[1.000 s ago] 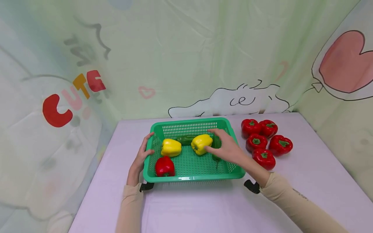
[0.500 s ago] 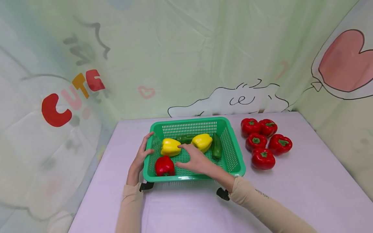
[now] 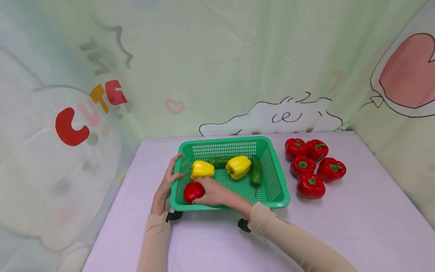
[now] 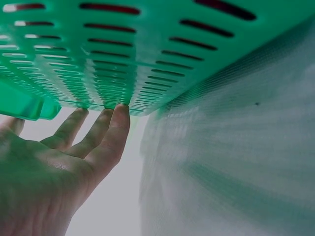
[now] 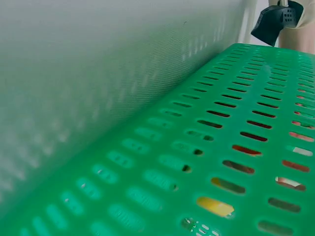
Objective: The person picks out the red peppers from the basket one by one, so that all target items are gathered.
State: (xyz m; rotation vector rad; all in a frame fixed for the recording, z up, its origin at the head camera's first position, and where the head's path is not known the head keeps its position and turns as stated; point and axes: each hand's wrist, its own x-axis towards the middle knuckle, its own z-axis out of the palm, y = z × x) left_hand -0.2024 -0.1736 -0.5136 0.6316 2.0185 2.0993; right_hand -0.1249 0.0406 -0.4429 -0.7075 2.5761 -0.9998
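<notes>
A green slotted plastic basket (image 3: 280,181) stands on the table. My left hand (image 3: 167,185) holds its left rim, thumb over the edge; in the left wrist view the fingertips of the left hand (image 4: 74,157) touch the basket's outer wall. My right hand (image 3: 214,192) reaches over the front rim and grips a red bell pepper (image 3: 193,192) in the front left corner, thumb in front and fingers behind. Behind it lies a yellow bell pepper (image 3: 202,170). The right wrist view shows the basket's slotted wall (image 5: 216,113), not the hand.
Also in the basket are a second yellow bell pepper (image 3: 239,167), a long green pepper (image 3: 256,172) at the right, and another green vegetable (image 3: 219,162) along the back wall. Several red bell peppers (image 3: 310,186) stand on the table (image 3: 367,211) right of the basket. A curtain hangs behind.
My right hand has moved left, from beside the right yellow bell pepper to the red one, and now grips it. My left hand has stayed on the rim.
</notes>
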